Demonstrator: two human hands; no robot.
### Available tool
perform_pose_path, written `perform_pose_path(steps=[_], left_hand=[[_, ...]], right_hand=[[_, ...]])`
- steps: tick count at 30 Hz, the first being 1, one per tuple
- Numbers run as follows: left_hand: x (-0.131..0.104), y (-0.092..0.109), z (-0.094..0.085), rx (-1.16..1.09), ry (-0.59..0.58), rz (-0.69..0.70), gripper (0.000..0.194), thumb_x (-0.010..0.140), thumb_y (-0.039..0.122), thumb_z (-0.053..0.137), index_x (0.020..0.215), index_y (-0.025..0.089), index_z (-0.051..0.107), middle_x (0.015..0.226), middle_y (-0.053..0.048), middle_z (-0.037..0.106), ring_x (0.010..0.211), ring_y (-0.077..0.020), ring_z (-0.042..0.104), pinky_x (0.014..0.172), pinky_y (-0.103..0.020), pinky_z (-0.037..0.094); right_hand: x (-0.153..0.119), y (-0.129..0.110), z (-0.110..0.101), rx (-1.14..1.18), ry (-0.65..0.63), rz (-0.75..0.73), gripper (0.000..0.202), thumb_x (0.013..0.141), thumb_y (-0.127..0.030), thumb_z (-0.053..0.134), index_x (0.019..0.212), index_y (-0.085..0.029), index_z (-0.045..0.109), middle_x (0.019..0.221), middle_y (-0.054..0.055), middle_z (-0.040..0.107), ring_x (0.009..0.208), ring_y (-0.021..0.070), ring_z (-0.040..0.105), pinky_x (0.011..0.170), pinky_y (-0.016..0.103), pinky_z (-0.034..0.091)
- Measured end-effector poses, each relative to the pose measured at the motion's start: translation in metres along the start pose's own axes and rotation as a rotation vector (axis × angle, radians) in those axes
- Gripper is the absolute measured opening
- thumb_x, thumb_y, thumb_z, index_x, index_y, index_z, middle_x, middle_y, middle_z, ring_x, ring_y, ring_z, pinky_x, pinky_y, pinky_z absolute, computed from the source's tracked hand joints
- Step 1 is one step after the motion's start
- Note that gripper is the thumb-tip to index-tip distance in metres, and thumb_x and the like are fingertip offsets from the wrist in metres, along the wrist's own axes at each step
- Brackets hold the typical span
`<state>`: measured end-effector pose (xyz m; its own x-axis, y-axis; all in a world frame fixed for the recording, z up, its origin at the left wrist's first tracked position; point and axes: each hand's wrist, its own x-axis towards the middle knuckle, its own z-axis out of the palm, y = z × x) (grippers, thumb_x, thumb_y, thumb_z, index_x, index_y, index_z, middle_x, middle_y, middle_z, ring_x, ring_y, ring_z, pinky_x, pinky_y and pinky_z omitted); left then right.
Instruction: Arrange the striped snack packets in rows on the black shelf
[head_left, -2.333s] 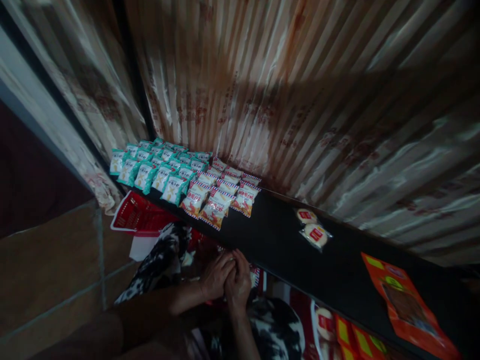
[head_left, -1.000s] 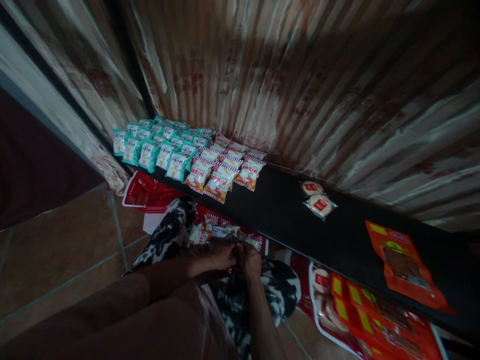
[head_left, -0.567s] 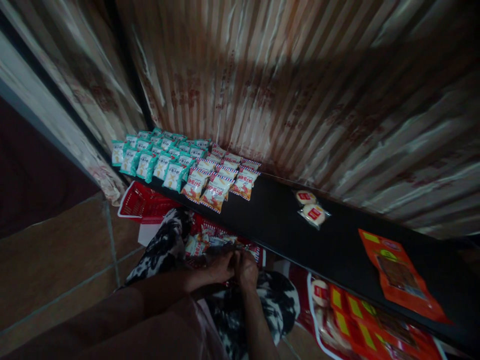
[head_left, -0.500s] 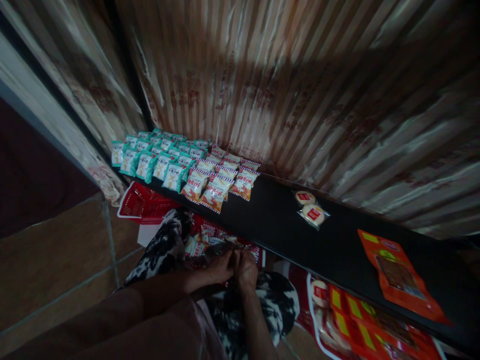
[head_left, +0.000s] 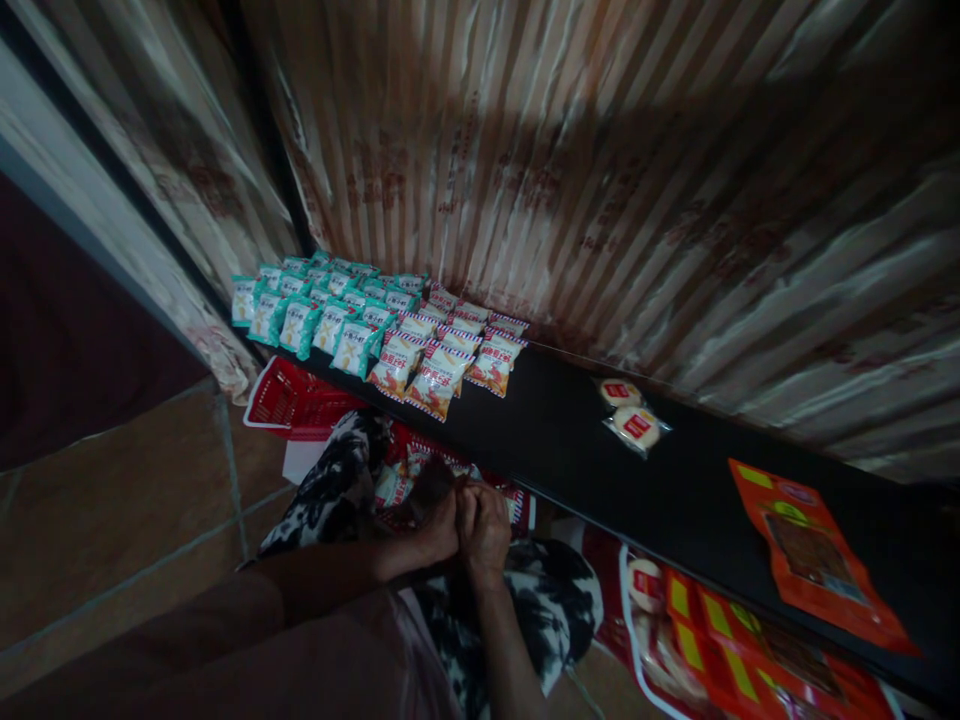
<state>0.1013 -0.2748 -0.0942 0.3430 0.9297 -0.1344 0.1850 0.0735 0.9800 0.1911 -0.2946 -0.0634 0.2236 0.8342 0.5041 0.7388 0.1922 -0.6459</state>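
The left hand (head_left: pixel 439 527) and right hand (head_left: pixel 484 522) meet, the right with fingers bent inward; I cannot tell whether they pinch anything. Just beyond them, loose snack packets (head_left: pixel 391 487) lie in a red basket (head_left: pixel 400 438) at mixed slants; their long axes are hard to make out. The black bench (head_left: pixel 547 425) stands in the way past the basket, and a patterned trouser leg (head_left: pixel 330 480) left of the hands covers part of it. Ahead and leftward, striped bags (head_left: pixel 438 376) show their printed faces to the person, teal bags (head_left: pixel 354 349) beyond. Well right of the hands, an orange pouch (head_left: pixel 817 550) slants away from the bench's back edge.
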Motion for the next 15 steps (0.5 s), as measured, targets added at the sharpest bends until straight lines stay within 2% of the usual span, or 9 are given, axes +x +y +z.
perform_pose_path(steps=[5, 9, 12, 15], left_hand=[[0.002, 0.007, -0.009, -0.097, 0.09, -0.002, 0.031, 0.08, 0.026, 0.053, 0.11, 0.017, 0.057, 0.116, -0.012, 0.06, 0.113, -0.0235, 0.051, 0.106, -0.038, 0.033], [0.0, 0.019, -0.023, -0.16, 0.093, 0.002, 0.042, 0.074, 0.026, 0.062, 0.115, 0.017, 0.053, 0.114, -0.009, 0.061, 0.106, -0.0211, 0.055, 0.099, -0.035, 0.04], [-0.004, 0.033, -0.034, -0.334, 0.084, -0.065, 0.056, 0.069, 0.024, 0.067, 0.121, 0.018, 0.048, 0.109, -0.007, 0.063, 0.1, -0.0198, 0.058, 0.092, -0.032, 0.044], [-0.005, 0.045, -0.041, -0.444, 0.082, -0.187, 0.052, 0.067, 0.025, 0.067, 0.116, 0.019, 0.052, 0.095, -0.003, 0.066, 0.086, -0.0178, 0.061, 0.078, -0.028, 0.048]], right_hand=[[0.01, -0.023, 0.001, 0.069, -0.012, -0.069, 0.019, 0.091, -0.028, 0.046, 0.083, -0.018, 0.061, 0.084, 0.006, 0.065, 0.082, 0.0171, 0.057, 0.077, 0.033, 0.047], [0.011, -0.029, -0.001, 0.14, -0.021, -0.072, 0.02, 0.091, -0.026, 0.044, 0.096, -0.018, 0.062, 0.096, 0.008, 0.066, 0.094, 0.0176, 0.058, 0.085, 0.036, 0.046], [0.007, -0.022, -0.003, 0.13, 0.081, 0.048, 0.027, 0.092, -0.03, 0.04, 0.105, -0.017, 0.06, 0.104, 0.011, 0.065, 0.101, 0.0194, 0.057, 0.09, 0.04, 0.044], [0.002, -0.011, -0.006, 0.12, 0.116, 0.25, 0.037, 0.089, -0.042, 0.041, 0.105, -0.015, 0.061, 0.105, 0.015, 0.064, 0.101, 0.0229, 0.058, 0.091, 0.043, 0.043]])
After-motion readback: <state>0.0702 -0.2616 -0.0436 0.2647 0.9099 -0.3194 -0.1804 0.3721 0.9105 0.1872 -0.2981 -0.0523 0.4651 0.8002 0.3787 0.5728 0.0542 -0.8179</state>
